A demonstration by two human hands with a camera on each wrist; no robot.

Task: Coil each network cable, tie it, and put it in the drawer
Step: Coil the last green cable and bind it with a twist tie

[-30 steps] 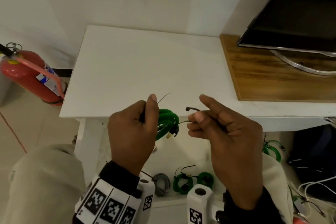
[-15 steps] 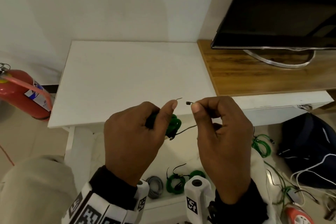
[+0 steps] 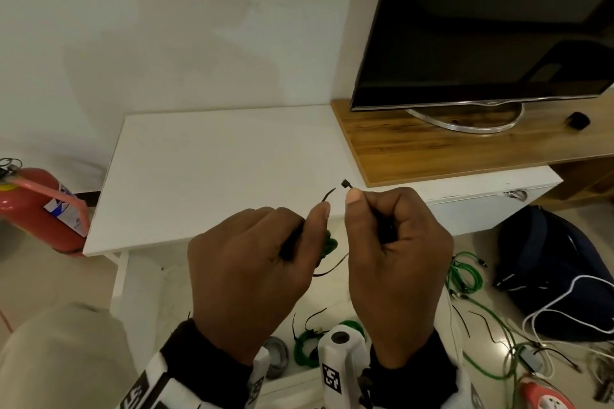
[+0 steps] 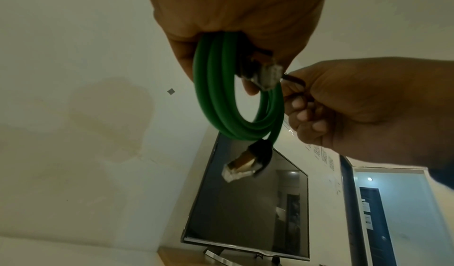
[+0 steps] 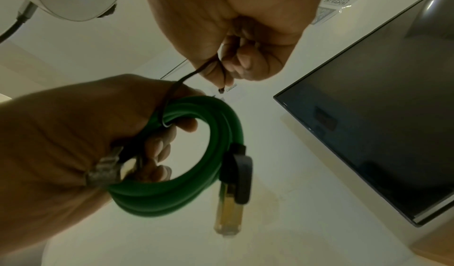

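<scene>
A plain pale wall (image 3: 172, 26) runs behind a white table (image 3: 216, 169); a brownish stain (image 4: 110, 119) marks the wall; beside the table a wooden top (image 3: 432, 149) carries a dark television (image 3: 481, 26) on a curved metal stand (image 3: 465, 121); a red fire extinguisher (image 3: 30, 206) lies on the light floor (image 3: 40, 279); a dark bag (image 3: 558, 262) slumps at the right.

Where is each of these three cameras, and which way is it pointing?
Head: on the person's head, looking forward and down at the white table and TV; shows both hands' backs, left hand, right hand.
Left wrist: under the left hand, looking up along it at the green cable coil; right hand alongside.
Right wrist: under the right hand, looking up at the black zip tie.
Both wrist views share the coil, TV and both hands.
</scene>
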